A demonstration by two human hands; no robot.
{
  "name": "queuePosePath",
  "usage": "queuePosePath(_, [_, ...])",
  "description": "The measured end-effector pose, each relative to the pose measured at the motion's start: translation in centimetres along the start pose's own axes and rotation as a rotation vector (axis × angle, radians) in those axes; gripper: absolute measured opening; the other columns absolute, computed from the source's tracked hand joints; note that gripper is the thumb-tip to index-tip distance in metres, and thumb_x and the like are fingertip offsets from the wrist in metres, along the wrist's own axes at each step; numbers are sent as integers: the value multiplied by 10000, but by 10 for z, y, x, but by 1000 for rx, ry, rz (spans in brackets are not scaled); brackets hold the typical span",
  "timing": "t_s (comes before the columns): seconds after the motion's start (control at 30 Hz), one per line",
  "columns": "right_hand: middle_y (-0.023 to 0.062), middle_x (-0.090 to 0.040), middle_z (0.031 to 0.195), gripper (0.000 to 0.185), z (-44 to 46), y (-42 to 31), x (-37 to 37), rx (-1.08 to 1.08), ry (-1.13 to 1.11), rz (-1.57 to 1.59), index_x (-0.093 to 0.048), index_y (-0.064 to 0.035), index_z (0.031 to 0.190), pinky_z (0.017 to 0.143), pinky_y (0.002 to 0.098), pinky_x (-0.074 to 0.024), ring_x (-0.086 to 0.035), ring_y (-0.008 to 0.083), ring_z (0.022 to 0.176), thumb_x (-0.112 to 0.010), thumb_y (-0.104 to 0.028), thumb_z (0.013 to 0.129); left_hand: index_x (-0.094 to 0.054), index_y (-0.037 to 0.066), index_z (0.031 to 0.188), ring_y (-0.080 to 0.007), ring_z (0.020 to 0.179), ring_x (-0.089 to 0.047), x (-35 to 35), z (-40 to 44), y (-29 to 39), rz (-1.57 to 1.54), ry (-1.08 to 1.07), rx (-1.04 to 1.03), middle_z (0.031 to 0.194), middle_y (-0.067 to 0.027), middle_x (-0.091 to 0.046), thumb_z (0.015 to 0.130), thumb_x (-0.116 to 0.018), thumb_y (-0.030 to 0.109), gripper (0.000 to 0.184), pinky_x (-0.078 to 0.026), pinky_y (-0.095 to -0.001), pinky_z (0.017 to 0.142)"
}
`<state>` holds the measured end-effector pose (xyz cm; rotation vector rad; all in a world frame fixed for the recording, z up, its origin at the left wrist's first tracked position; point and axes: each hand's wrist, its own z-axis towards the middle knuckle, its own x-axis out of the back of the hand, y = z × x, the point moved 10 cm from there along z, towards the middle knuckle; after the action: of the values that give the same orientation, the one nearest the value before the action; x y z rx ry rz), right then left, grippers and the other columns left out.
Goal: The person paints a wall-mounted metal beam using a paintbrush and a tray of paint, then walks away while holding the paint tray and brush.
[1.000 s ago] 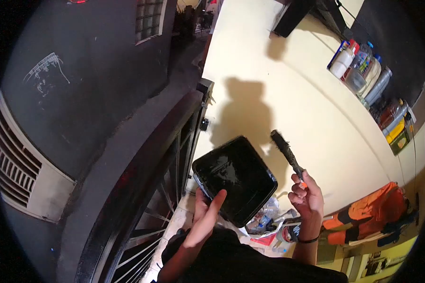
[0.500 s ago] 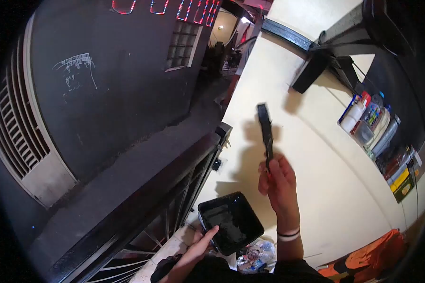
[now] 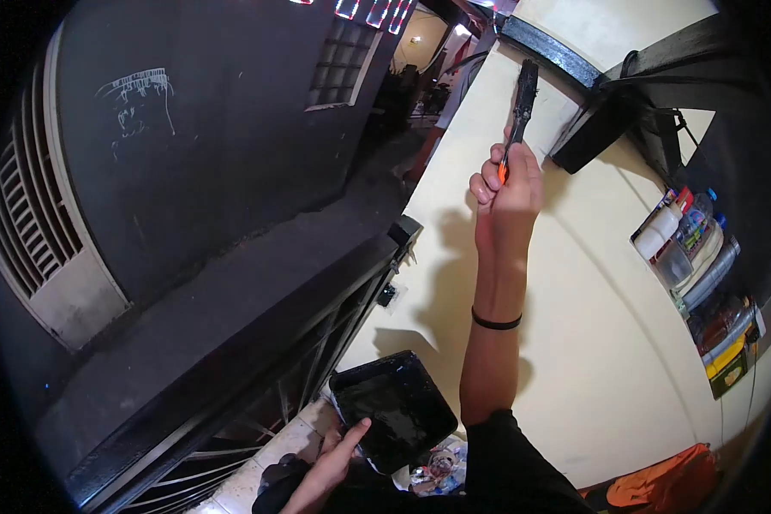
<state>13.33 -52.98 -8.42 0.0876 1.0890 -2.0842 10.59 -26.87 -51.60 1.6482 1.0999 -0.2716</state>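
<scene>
My right hand [image 3: 510, 184] is raised high, its fingers closed round the handle of a paintbrush [image 3: 525, 101] coated in black, with a bit of orange showing at the handle. The brush head points upward, just below a glossy black beam [image 3: 552, 53] on the cream wall; I cannot tell whether they touch. Low in front of me, my left hand [image 3: 338, 454] grips the near-left side of a black tray [image 3: 394, 403], thumb over the rim. Wet, shiny black liquid lies in the tray, which is tilted in the view.
A black metal gate [image 3: 257, 377] runs along the left, beside the cream wall [image 3: 591, 343]. A dark bracket [image 3: 604, 128] juts out at upper right. Bottles [image 3: 660, 231] and other items fill a wall recess. An orange cloth [image 3: 668, 480] lies at lower right, and plastic bags [image 3: 437, 467] sit under the tray.
My right hand has risen with the paintbrush toward the black beam, arm now stretched out. The tray and my left hand have shifted slightly left in view.
</scene>
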Motion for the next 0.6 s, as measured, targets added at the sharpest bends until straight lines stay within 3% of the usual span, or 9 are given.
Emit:
queuePosePath(0.03, [24,-503,847,242,4,1,0,12,-8,3,-508,-14,1195,470,212,-293,-350,40,555,-450,-186,1034,-492,77,1304,-63,807,-556,5,3,-6,32,31,30,1073,1,-623,889,-735,267,517,-421,-223,619])
queuePosePath(0.13, [26,-505,844,234,16,5,0,-5,-22,18,-511,-6,1185,463,210,-288,-355,39,554,-445,-172,1033,-468,94,1318,-35,697,-480,5,7,0,4,64,-52,998,30,-602,881,-741,280,549,-328,-202,529])
queuePosePath(0.3, [27,-505,841,220,28,5,-3,-27,-16,51,-516,-1,1174,460,202,-279,-356,40,555,-425,-136,1026,-427,87,1350,-45,751,-503,1,9,-1,-11,43,-60,1042,10,-598,883,-740,265,589,-352,-196,550])
queuePosePath(0.6, [22,-483,805,243,0,-16,7,209,64,92,-484,0,1205,454,202,-277,-347,38,539,-416,-134,1014,-383,56,1380,-84,899,-542,5,3,-3,-5,59,7,1149,-33,-577,885,-742,243,639,-428,-216,636])
